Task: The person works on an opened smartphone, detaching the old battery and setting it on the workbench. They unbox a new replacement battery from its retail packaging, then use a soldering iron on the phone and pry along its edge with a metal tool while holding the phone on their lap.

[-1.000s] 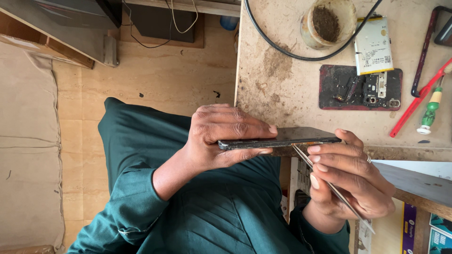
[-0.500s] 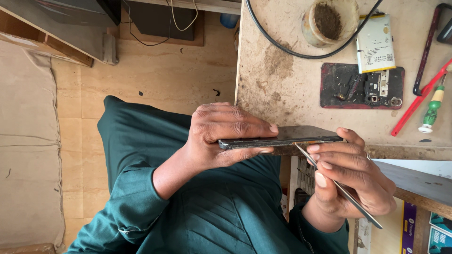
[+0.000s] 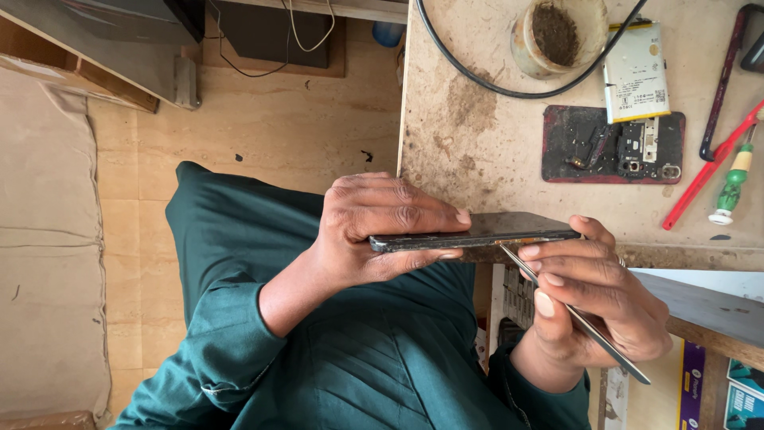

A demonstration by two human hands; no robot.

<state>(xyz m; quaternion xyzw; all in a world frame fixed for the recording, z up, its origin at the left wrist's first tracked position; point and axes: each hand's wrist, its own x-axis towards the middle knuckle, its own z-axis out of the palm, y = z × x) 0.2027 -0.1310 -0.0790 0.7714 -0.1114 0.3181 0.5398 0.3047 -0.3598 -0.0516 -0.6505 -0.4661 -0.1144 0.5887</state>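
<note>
Left hand holds phone; cup holds dark residue.

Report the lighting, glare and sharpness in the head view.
Head view: soft, even daylight, with no hard shadows; a faint sheen on the dark phone held by the left hand; the right hand and its thin metal tool are sharp, with no motion blur.

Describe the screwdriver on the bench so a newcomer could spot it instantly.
Start at the stained workbench and go to its right edge, past the opened phone body. The screwdriver lies beside long red tools; its green, yellow and white handle sets it apart.
</note>
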